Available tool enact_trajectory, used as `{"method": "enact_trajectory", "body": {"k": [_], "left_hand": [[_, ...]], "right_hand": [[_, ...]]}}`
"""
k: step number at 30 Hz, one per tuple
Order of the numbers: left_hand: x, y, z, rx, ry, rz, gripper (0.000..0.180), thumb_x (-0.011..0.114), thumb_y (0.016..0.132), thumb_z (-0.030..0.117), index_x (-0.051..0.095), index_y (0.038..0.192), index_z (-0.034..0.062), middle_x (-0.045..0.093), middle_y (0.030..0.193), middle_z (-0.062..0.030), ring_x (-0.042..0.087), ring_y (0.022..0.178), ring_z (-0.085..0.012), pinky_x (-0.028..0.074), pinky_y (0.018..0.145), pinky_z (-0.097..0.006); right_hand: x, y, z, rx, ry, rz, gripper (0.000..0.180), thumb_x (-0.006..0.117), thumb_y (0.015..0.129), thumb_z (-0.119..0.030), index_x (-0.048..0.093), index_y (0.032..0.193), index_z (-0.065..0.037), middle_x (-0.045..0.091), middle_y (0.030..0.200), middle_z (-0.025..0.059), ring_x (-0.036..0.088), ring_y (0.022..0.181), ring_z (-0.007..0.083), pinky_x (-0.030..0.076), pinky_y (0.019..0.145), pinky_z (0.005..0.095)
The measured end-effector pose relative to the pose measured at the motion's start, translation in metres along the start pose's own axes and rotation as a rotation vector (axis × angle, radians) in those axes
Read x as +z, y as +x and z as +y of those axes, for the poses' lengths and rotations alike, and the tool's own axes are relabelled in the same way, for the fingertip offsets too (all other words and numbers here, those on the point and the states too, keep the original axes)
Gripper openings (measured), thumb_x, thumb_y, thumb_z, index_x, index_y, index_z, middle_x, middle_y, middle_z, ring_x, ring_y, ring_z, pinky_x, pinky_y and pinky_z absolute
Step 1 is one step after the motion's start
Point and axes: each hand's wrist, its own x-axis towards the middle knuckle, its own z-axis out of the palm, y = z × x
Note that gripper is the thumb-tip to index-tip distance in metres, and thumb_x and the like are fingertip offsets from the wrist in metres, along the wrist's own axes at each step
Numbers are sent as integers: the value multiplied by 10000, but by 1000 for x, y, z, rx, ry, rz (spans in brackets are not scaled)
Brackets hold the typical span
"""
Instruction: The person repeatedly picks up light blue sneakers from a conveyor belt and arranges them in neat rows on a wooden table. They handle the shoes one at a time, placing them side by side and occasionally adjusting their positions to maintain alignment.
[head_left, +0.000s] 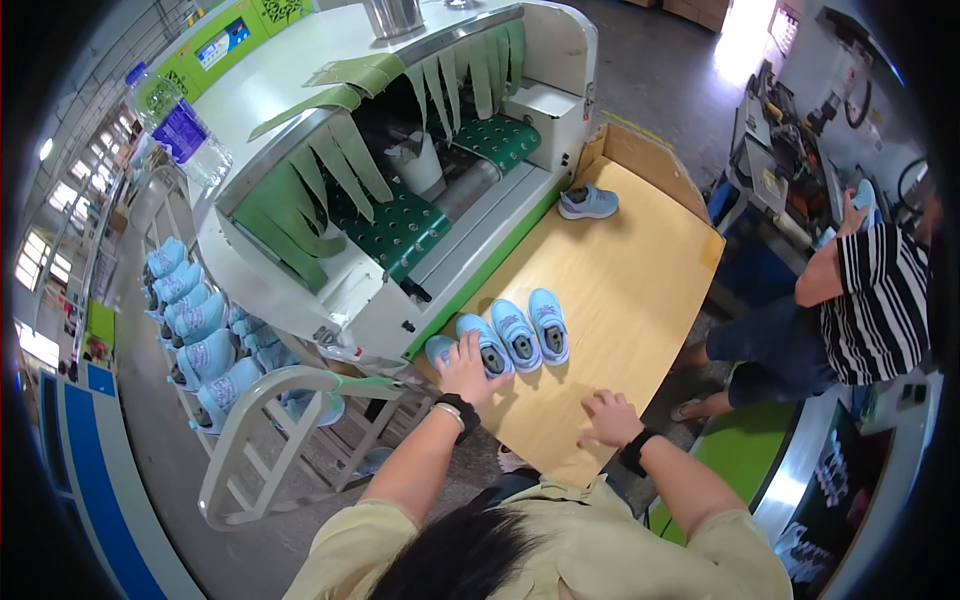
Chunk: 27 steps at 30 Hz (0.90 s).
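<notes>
At the left, a metal rack [305, 375] holds many light blue shoes [205, 360], overlapping too much to count surely; its curved rail stands near the board's near-left corner, bounding that side. Far left, one clear bottle [185, 135] stands on the white machine [235, 265], whose mouth has hanging green strips [285, 210], two green perforated belts [385, 235] and a white tub [418, 165] between them; one metal pot [393, 18] sits on top at the far side. Right of it lies the wooden board [640, 290], its left edge along the machine's green border, its near edge by the person's body. Four light blue shoes [515, 335] stand in a row at its near-left part. The left hand [467, 372] reaches over the two leftmost, fingers spread and curved; I cannot tell whether they grip. A fifth shoe [588, 203] lies alone at the far end, near a cardboard wall [645, 165], with bare wood between it and the row. The right hand [612, 420] is over the near right edge, fingers loosely spread, holding nothing. Farther right are a green bench [740, 450] and one co-worker [880, 300] with a blue shoe [866, 203] in hand.
</notes>
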Motion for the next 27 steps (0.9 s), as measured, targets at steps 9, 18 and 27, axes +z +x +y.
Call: {"method": "enact_trajectory", "body": {"k": [9, 18, 27], "left_hand": [[-8, 2, 7, -74, 37, -60, 1166, 788, 693, 658, 302, 1552, 39, 355, 1594, -204, 376, 1406, -378, 237, 1130, -629], [-16, 7, 14, -116, 76, -88, 1176, 779, 672, 698, 325, 1551, 63, 374, 1585, -185, 395, 1381, -411, 253, 1138, -609], [-14, 3, 14, -123, 52, -105, 1148, 751, 717, 678, 293, 1571, 62, 345, 1598, -196, 378, 1408, -408, 251, 1130, -635]], "right_hand": [[-175, 246, 75, 26, 455, 448, 865, 756, 882, -433, 368, 1533, -18, 464, 1493, 302, 462, 1387, 421, 398, 1147, 465], [-247, 427, 77, 178, 542, 565, 787, 610, 897, -672, 574, 1389, -59, 422, 1551, 236, 232, 1503, 428, 147, 1244, 460], [-130, 265, 68, -350, 555, 533, 228, 757, 872, -133, 613, 783, 19, 600, 1348, 237, 502, 1306, 430, 382, 1129, 464]]}}
